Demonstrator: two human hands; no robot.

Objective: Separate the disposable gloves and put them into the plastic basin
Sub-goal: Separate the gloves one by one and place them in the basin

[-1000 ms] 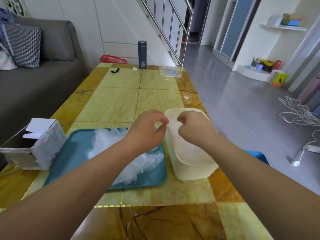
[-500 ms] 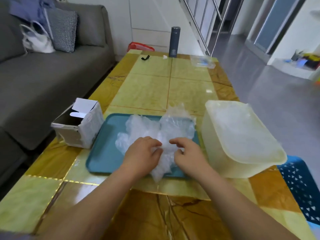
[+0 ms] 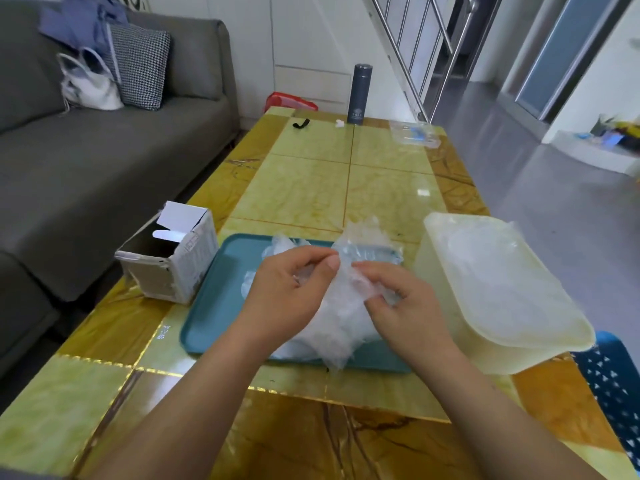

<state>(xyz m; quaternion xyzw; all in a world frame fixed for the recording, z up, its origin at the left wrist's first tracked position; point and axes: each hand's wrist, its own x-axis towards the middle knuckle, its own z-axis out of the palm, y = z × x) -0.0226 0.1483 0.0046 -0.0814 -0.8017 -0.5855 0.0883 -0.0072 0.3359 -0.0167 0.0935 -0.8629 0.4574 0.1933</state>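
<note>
Two hands work a clump of gloves (image 3: 341, 322) above the tray (image 3: 214, 306): the left hand (image 3: 291, 289) and right hand (image 3: 403, 303) each pinch the film with curled fingers, likely to peel one free. The basin (image 3: 502, 355) stands open-topped just right of the tray, at the table (image 3: 304, 188) edge, nothing between.

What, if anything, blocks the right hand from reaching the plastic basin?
Likely yes, it can reach: the plastic basin stands just beside the right hand with nothing between them, though that hand is pinching the gloves.
</note>
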